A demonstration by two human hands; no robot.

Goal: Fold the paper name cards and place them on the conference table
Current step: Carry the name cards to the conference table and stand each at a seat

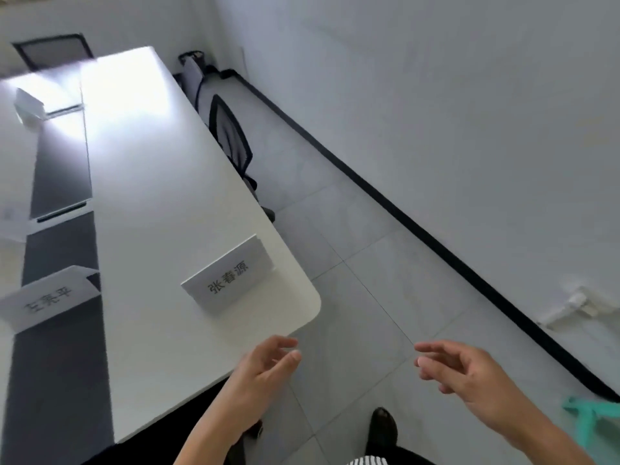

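Both hands are seen empty and held in the air off the near corner of the conference table [161, 203]. The left hand [260, 370] is loosely spread, fingers slightly curled and apart, nothing gripped; it is positioned over the table's near edge, and contact with the surface cannot be determined. The right hand [469, 374] is likewise relaxed and spread, fingers pointing toward the left hand, held above the tiled floor [385, 280] and well apart from the table. A folded name card [229, 275] with printed characters is observed standing tent-wise on the white tabletop near the rounded corner, just beyond the left hand and not touched by it. A second folded name card [50, 298] is standing farther left, partly over the dark centre strip [60, 364]. A third folded white shape [29, 107] is noted at the far end, blurred. A mesh office chair [231, 139] is tucked against the table's right side.
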